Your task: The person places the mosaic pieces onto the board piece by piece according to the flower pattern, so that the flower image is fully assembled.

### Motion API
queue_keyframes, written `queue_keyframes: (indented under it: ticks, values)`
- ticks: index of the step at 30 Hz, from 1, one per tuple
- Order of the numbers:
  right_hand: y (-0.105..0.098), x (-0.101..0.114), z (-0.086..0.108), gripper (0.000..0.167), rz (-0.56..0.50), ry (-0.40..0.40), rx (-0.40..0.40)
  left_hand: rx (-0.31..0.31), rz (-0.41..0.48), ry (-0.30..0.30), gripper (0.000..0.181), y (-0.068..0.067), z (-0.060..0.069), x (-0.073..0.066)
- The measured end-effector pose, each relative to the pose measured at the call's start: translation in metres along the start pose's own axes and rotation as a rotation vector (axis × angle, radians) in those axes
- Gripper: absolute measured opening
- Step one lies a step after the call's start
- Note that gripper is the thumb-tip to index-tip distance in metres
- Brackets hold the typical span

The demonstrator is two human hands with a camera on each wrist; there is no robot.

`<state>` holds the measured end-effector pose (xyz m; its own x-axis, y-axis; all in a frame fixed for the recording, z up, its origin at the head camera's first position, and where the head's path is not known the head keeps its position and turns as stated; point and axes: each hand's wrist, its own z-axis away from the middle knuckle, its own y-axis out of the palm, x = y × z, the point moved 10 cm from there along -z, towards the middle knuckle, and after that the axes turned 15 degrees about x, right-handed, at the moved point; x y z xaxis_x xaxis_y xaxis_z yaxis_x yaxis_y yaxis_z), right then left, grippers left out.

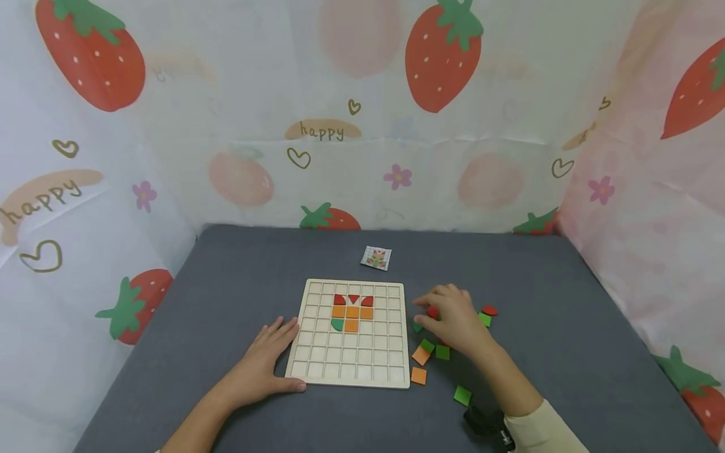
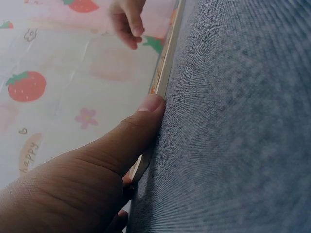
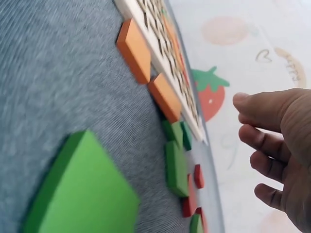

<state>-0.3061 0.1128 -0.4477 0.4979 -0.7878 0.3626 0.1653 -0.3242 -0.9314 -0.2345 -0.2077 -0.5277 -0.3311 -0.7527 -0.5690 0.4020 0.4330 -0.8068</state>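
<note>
A pale wooden grid board (image 1: 391, 358) lies on the table. In its upper middle cells sit a red triangle (image 1: 354, 299), red rounded pieces (image 1: 367, 301), several orange squares (image 1: 352, 312) and a green quarter-round piece (image 1: 337, 324). At the board's near left corner rests my left hand (image 1: 260, 362), fingers straight along the left edge, thumb (image 2: 150, 104) against the near edge. My right hand (image 1: 455, 318) hovers beside the right edge, above loose pieces. Thumb and forefinger stand apart with nothing visible between them. Partly hidden near its fingertips are a red piece (image 1: 433, 311) and a dark green piece (image 1: 418, 326).
Right of the board lie loose orange squares (image 1: 418, 375), green squares (image 1: 442, 352) and a red piece (image 1: 489, 310). One green square (image 1: 462, 395) lies closer to me. Behind the board is a small pattern card (image 1: 376, 258). Strawberry-printed cloth (image 1: 249, 119) surrounds the grey table (image 1: 243, 264).
</note>
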Motion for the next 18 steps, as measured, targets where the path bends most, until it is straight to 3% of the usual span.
queue_keyframes:
  ticks: [18]
  values:
    - [0.029,-0.023,0.001,0.033,0.052,0.078,0.071,-0.003,0.004,0.010,0.119,0.001,-0.003,0.005]
